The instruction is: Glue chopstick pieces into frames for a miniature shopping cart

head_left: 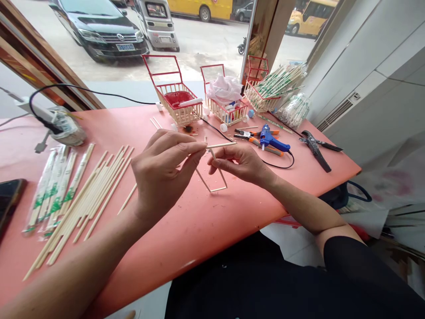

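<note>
Between the thumb and fingers of my left hand [166,166] is a short wooden stick [223,145], which points to the right. My right hand [241,163] pinches one side of a small frame made of thin wooden sticks [218,189], just below that stick. The frame's bottom corner hangs toward the viewer, over the pink table. Part of its upper side is hidden by my fingers, so I cannot tell whether the short stick touches it or is joined to it.
Bare chopsticks [96,199] and wrapped chopsticks [49,190] lie on the left of the pink table [212,235]. Behind are a stick-built cart with red inside [177,99] and two more carts. A blue glue gun [272,139], pliers [254,138] and black-handled cutters [317,148] lie right.
</note>
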{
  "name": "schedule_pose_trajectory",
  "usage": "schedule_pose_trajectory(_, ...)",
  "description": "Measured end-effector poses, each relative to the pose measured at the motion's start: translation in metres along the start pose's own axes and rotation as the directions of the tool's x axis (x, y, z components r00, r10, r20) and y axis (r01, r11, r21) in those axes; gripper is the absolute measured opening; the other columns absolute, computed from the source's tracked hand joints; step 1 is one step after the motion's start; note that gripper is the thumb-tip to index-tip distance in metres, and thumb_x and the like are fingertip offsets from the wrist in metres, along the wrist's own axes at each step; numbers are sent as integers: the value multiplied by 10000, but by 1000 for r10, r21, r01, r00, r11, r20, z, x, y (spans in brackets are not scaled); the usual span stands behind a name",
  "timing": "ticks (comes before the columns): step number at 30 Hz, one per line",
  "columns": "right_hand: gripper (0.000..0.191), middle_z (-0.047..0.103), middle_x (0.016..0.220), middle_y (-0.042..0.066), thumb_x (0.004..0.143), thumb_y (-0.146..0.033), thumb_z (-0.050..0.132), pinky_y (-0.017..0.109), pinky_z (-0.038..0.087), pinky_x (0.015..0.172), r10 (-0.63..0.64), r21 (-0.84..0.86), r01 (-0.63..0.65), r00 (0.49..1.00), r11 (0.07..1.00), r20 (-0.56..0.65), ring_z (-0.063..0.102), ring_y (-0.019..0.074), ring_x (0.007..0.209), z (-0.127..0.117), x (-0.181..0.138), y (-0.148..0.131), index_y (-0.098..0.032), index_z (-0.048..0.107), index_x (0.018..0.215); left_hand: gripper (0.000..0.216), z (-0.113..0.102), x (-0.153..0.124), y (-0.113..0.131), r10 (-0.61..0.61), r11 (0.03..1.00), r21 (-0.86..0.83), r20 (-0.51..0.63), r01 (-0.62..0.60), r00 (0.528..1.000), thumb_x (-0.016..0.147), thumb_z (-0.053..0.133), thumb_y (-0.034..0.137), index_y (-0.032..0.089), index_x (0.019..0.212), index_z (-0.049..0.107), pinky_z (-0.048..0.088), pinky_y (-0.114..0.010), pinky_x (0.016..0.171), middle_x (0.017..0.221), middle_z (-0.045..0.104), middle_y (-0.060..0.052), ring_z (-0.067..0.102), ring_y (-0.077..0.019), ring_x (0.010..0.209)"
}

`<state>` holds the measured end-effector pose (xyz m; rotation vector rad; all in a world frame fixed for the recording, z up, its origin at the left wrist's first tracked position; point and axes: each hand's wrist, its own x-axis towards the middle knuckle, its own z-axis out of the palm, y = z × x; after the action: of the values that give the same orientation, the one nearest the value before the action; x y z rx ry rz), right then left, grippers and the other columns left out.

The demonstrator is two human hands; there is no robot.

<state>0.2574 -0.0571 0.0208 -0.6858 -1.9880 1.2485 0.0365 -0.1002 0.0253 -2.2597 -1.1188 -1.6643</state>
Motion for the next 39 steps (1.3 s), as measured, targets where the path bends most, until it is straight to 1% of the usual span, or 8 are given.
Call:
schedule_pose_trajectory(13,516,842,891,63,1005,-674,786,268,525,717,-5,12,6,1000,1000,-17,719,144,819,0,0,1,-161,815,964,200,0,1,-1,-9,1000,-9,26,9,1000,1017,783,169,357,1051,843,651,-421,828,1005,857,-11,786,-229,905)
schedule_pose_trajectory(18,490,841,923,57,999,-655,803,268,572,783,-6,60,8,1000,998,-29,756,144,852,0,1,2,-166,796,966,185,-4,5,-1,-21,1000,7,65,21,998,1010,779,178,342,1052,856,662,-420,849,1016,866,-15,806,-235,915)
schedule_pose_trajectory(21,485,845,908,55,986,-651,818,277,587,819,7,87,-5,1000,996,-17,772,148,856,-2,5,4,-167,793,995,186,-6,8,-2,-57,998,-15,88,59,995,1015,771,189,341,1059,869,662,-411,853,1037,868,-20,810,-238,924)
schedule_pose_trajectory(25,502,839,862,53,980,-662,812,259,541,747,40,56,-41,999,998,14,732,131,785,-7,14,5,-160,800,998,132,-6,9,-9,-121,992,-9,83,122,989,987,797,235,337,976,881,645,-402,803,936,858,-9,787,-241,877)
schedule_pose_trajectory(28,496,827,835,39,983,-657,807,277,544,788,51,21,-51,998,998,32,713,129,786,-10,22,6,-161,803,985,109,-5,8,-17,-196,980,-5,96,197,976,946,820,247,330,924,886,640,-400,806,904,863,-6,786,-243,873)
schedule_pose_trajectory(31,494,816,821,28,999,-658,778,323,558,852,52,-29,-51,998,998,43,683,131,783,-12,28,6,-166,808,983,101,-5,6,-22,-319,946,-20,122,324,940,904,834,255,332,909,900,652,-400,847,912,872,0,798,-240,857)
schedule_pose_trajectory(34,484,795,801,17,1026,-643,744,358,560,881,54,-90,-50,998,995,40,620,117,732,-12,30,6,-168,802,953,98,-4,5,-23,-458,883,-23,181,469,871,893,824,283,321,909,913,662,-390,858,913,879,0,808,-235,847)
schedule_pose_trajectory(39,505,736,724,-4,1043,-650,720,348,536,830,39,-183,-36,999,983,11,535,103,666,-11,31,8,-172,773,889,113,1,2,-22,-583,784,-81,245,615,775,883,818,307,281,911,925,656,-332,734,826,857,-19,813,-235,842)
